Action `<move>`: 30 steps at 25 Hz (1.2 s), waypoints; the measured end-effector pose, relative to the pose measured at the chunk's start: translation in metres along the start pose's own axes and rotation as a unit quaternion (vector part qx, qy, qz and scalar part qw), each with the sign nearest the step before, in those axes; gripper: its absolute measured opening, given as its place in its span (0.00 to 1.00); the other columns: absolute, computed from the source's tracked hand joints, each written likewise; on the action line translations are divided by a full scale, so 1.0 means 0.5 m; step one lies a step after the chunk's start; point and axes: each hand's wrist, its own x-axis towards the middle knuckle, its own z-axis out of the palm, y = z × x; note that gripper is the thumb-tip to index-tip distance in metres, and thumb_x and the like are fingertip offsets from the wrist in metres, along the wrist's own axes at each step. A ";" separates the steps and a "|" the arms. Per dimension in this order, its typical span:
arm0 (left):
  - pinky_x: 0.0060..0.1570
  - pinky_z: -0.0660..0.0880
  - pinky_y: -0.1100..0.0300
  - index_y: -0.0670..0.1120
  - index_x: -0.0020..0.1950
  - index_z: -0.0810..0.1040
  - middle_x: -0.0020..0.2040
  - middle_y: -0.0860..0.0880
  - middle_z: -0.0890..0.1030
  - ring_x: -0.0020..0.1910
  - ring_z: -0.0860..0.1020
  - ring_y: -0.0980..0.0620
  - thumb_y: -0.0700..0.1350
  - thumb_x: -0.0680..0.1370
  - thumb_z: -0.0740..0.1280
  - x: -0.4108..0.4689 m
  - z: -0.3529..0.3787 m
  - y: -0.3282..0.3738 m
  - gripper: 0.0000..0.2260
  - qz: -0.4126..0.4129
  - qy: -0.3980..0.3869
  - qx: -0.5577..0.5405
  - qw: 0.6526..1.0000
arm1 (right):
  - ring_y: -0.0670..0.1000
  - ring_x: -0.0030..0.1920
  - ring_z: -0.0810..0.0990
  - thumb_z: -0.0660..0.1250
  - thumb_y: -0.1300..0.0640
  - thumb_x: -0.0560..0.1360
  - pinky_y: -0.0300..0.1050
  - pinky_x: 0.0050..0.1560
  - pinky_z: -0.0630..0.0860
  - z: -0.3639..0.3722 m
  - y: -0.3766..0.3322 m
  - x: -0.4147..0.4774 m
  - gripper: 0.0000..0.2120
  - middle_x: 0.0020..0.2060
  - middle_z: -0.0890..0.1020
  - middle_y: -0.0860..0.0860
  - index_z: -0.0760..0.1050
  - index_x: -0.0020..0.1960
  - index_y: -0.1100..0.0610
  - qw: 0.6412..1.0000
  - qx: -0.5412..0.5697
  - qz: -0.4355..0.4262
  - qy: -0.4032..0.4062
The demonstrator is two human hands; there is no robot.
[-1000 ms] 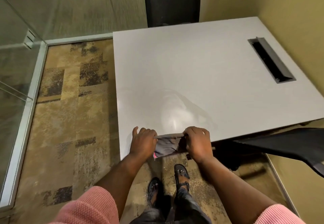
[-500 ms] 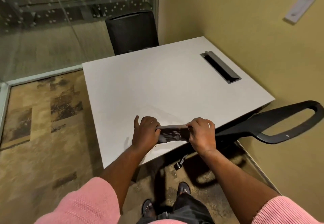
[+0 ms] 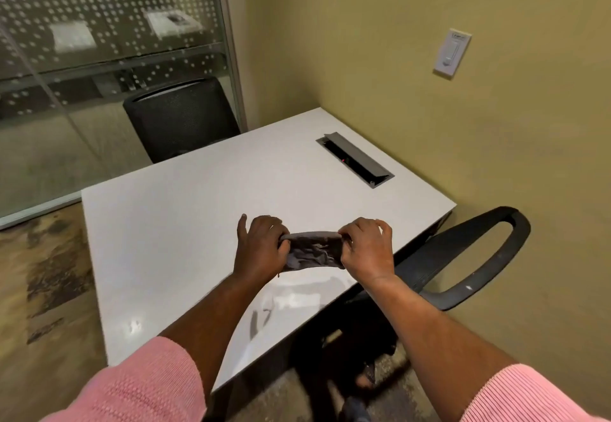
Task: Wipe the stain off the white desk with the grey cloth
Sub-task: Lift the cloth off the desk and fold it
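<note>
While pinched at both ends, stretch flat before lowering: left hand [image 3: 261,246] and right hand [image 3: 365,249] closed on opposite ends of the grey cloth [image 3: 312,251], fingers [image 3: 380,225] curled tight over its upper edge. Fold into a firm pad, then press onto the mark and rub in short overlapping strokes. Held at centre frame, just above the white desk [image 3: 185,223], not yet touching it as far as visible. Crumpled, dark grey, small, sagging between the grips. Faint dark smear [image 3: 256,317] below centre, near the front edge, probably the stain.
</note>
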 end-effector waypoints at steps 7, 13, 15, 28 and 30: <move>0.77 0.52 0.38 0.50 0.49 0.82 0.56 0.52 0.82 0.65 0.76 0.48 0.47 0.75 0.69 0.203 0.107 0.099 0.05 0.015 0.012 0.012 1.000 | 0.53 0.54 0.80 0.63 0.54 0.72 0.55 0.71 0.61 -0.012 0.181 0.184 0.12 0.46 0.82 0.47 0.84 0.49 0.50 1.000 0.005 -0.003 -0.004; 0.77 0.52 0.37 0.49 0.49 0.83 0.57 0.51 0.82 0.65 0.76 0.47 0.45 0.75 0.71 0.331 0.196 0.185 0.04 0.039 -0.010 0.005 0.999 | 0.52 0.55 0.80 0.68 0.56 0.73 0.55 0.72 0.61 -0.019 0.324 0.271 0.10 0.48 0.83 0.47 0.84 0.51 0.50 1.000 -0.006 0.014 0.002; 0.77 0.52 0.38 0.49 0.49 0.83 0.57 0.51 0.82 0.65 0.76 0.47 0.45 0.75 0.71 0.375 0.246 0.220 0.05 0.049 -0.031 0.004 0.998 | 0.52 0.55 0.80 0.70 0.57 0.73 0.54 0.71 0.60 -0.014 0.388 0.298 0.09 0.48 0.83 0.47 0.84 0.51 0.50 0.999 -0.010 0.035 -0.004; 0.75 0.55 0.35 0.49 0.49 0.83 0.57 0.49 0.82 0.64 0.77 0.45 0.46 0.76 0.70 0.527 0.520 0.348 0.04 0.086 -0.149 0.026 0.985 | 0.53 0.56 0.81 0.68 0.57 0.73 0.54 0.71 0.60 0.079 0.665 0.376 0.10 0.50 0.84 0.48 0.83 0.52 0.50 0.978 -0.077 0.137 -0.139; 0.74 0.55 0.35 0.48 0.50 0.83 0.58 0.49 0.83 0.65 0.76 0.44 0.45 0.77 0.69 0.558 0.567 0.366 0.04 0.087 -0.176 0.040 0.980 | 0.54 0.54 0.81 0.65 0.58 0.70 0.54 0.69 0.62 0.102 0.699 0.394 0.11 0.48 0.85 0.50 0.83 0.50 0.52 0.969 -0.089 0.159 -0.167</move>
